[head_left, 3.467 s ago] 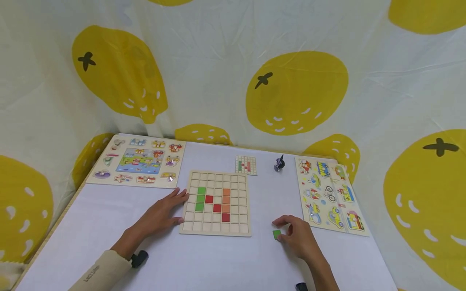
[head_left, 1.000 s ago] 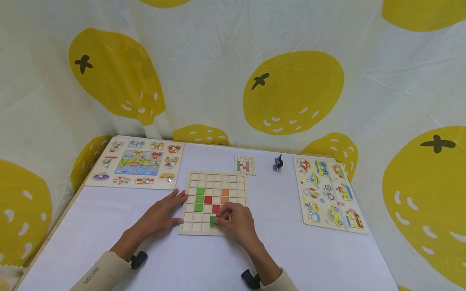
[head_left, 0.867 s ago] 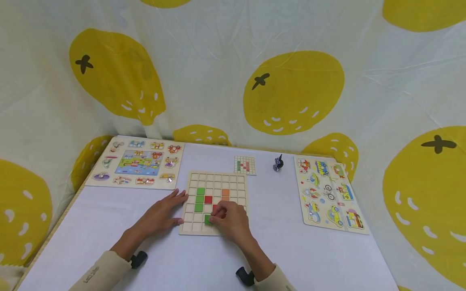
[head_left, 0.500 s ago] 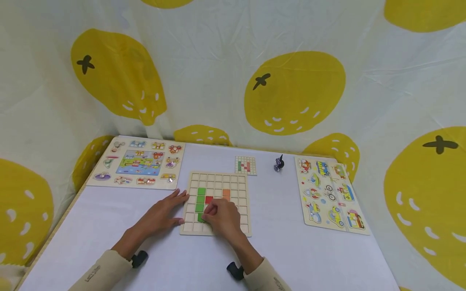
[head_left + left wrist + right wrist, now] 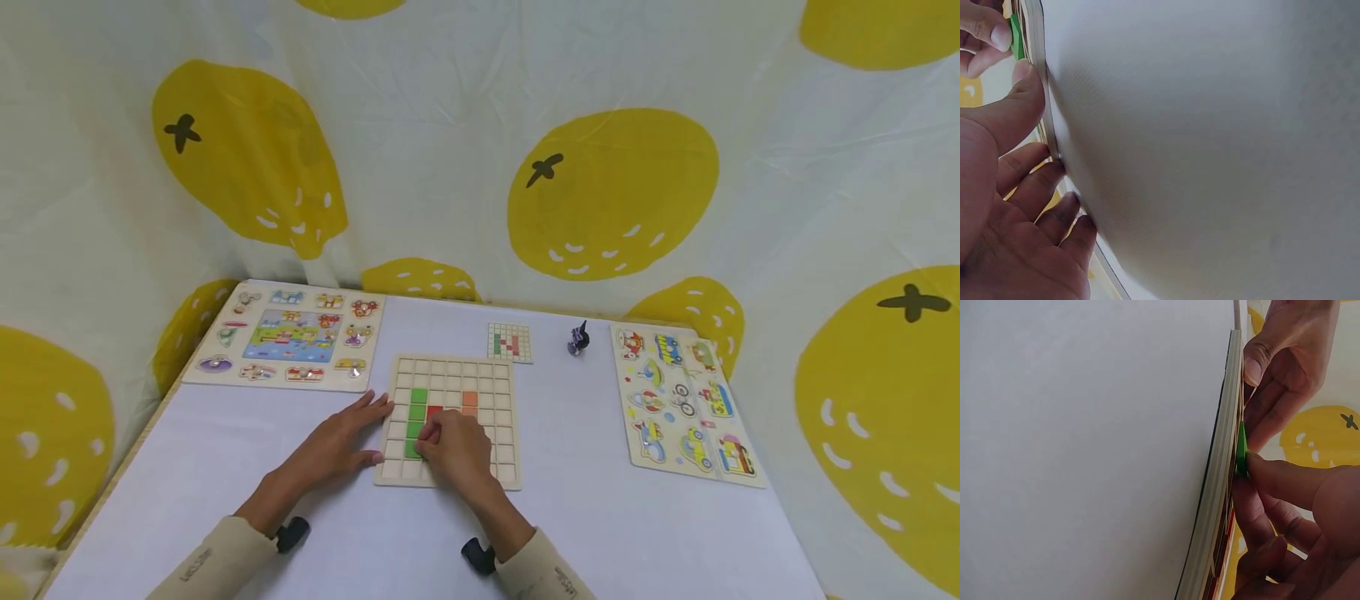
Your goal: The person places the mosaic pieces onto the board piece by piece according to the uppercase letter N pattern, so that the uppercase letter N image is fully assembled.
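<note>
A wooden grid board (image 5: 448,367) lies mid-table. Along its left edge rests my left hand (image 5: 333,442), thumb and fingers spread against the side. My right hand (image 5: 456,450) is over the board, its thumb and fingers pinching a green square tile (image 5: 412,449) at the low end of a column of green tiles (image 5: 416,412). Both wrist views show this green tile (image 5: 1241,450) tilted, one edge raised off the board. A red tile (image 5: 435,411) and orange tiles (image 5: 469,399) show beyond the right hand, which hides other cells.
A small pattern card (image 5: 510,342) lies behind the board, a dark figurine (image 5: 578,338) to its right. Knobbed picture puzzles flank them: one at the left (image 5: 288,335), one at the right (image 5: 678,400). A lemon-print curtain (image 5: 427,150) hangs behind the table.
My right hand has carried the green tile from the table at the right onto the board, then leftward to the foot of the green column. The left hand has stayed at the board's edge.
</note>
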Action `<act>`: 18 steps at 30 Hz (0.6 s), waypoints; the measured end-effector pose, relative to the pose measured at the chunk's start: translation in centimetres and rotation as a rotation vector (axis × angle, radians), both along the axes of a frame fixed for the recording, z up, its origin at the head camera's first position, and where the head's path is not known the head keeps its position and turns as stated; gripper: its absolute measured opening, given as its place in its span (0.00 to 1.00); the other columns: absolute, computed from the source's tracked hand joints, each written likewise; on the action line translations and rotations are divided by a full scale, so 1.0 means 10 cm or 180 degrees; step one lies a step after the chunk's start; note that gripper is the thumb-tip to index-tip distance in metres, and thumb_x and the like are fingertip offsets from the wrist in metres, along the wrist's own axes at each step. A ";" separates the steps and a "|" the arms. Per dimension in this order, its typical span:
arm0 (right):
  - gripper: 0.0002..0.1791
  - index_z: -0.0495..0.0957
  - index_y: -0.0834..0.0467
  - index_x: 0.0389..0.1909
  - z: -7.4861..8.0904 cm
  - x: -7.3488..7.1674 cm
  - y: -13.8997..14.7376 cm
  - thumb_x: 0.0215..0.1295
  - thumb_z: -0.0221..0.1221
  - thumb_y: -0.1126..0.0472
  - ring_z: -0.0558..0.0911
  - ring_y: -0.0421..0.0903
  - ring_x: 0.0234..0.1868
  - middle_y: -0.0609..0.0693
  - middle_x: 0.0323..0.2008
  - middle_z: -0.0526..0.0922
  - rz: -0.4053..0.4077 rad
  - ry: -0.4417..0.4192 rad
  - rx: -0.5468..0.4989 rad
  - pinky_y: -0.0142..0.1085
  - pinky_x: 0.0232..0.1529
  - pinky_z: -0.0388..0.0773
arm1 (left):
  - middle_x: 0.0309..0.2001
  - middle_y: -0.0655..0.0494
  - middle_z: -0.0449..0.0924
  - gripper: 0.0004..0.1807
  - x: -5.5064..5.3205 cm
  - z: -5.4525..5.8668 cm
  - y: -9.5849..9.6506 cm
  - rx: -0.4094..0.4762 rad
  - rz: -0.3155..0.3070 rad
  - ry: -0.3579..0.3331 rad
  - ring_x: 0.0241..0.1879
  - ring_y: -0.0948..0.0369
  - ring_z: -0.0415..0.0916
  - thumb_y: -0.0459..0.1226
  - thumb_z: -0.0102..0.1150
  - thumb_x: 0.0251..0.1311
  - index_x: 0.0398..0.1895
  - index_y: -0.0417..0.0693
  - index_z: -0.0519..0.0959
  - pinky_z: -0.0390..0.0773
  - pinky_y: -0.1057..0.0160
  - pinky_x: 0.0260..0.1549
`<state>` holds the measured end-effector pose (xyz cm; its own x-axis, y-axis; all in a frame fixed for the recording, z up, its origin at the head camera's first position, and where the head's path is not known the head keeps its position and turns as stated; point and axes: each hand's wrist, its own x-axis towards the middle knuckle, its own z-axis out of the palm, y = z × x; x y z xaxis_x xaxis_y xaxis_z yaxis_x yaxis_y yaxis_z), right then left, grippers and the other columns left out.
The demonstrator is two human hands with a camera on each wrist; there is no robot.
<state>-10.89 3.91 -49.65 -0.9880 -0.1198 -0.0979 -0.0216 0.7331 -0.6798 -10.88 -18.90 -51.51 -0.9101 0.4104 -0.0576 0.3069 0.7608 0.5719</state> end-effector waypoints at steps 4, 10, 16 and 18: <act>0.12 0.84 0.47 0.23 0.00 0.00 0.01 0.57 0.79 0.60 0.74 0.36 0.23 0.38 0.17 0.77 -0.0001 0.0020 0.0029 0.32 0.26 0.67 | 0.82 0.47 0.64 0.47 -0.01 0.02 0.03 -0.0041 -0.0035 0.0021 0.84 0.40 0.53 0.41 0.80 0.57 0.80 0.45 0.68 0.67 0.33 0.74; 0.12 0.84 0.47 0.22 -0.01 -0.01 -0.03 0.57 0.79 0.59 0.74 0.37 0.23 0.38 0.16 0.77 0.0011 0.0062 0.0089 0.34 0.26 0.67 | 0.81 0.45 0.65 0.47 -0.02 0.04 0.01 -0.0058 -0.0060 0.0073 0.84 0.39 0.54 0.40 0.79 0.57 0.79 0.44 0.69 0.67 0.33 0.73; 0.11 0.85 0.47 0.23 0.00 -0.05 -0.04 0.56 0.79 0.58 0.74 0.37 0.22 0.38 0.16 0.76 0.0046 0.0066 0.0208 0.34 0.26 0.68 | 0.81 0.45 0.65 0.46 -0.05 0.02 0.00 -0.0023 -0.0114 0.0121 0.83 0.39 0.54 0.41 0.79 0.58 0.79 0.44 0.69 0.67 0.33 0.73; 0.10 0.86 0.48 0.24 0.01 -0.05 -0.02 0.56 0.79 0.59 0.75 0.38 0.23 0.38 0.16 0.77 0.0076 0.0053 0.0179 0.35 0.26 0.68 | 0.81 0.45 0.66 0.46 -0.05 0.02 0.00 0.0010 -0.0111 0.0127 0.83 0.39 0.55 0.41 0.79 0.57 0.79 0.44 0.70 0.68 0.32 0.73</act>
<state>-11.39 3.73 -49.52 -0.9864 -0.1382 -0.0887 -0.0505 0.7692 -0.6370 -11.37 -18.94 -51.36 -0.8969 0.4419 -0.0200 0.3557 0.7474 0.5610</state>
